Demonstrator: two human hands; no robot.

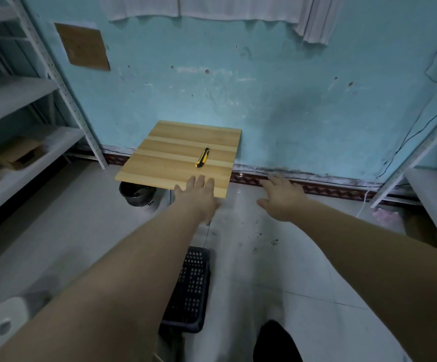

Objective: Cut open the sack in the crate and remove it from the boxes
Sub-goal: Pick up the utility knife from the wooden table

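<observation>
A yellow and black utility knife (202, 157) lies on a small wooden tabletop (165, 158) against the turquoise wall. My left hand (197, 193) reaches forward with fingers spread, over the table's near edge, just short of the knife. To the right of the table my right hand (281, 195) is stretched out above the floor, fingers apart and holding nothing. A dark plastic crate (190, 288) stands on the floor between my arms, partly hidden by my left forearm. No sack or boxes show in it.
White metal shelving (16, 121) lines the left side, with a cardboard box (16, 152) on a shelf. More shelving (431, 184) stands at the right. A black-lined bin (136, 194) sits under the table. The floor is pale tile.
</observation>
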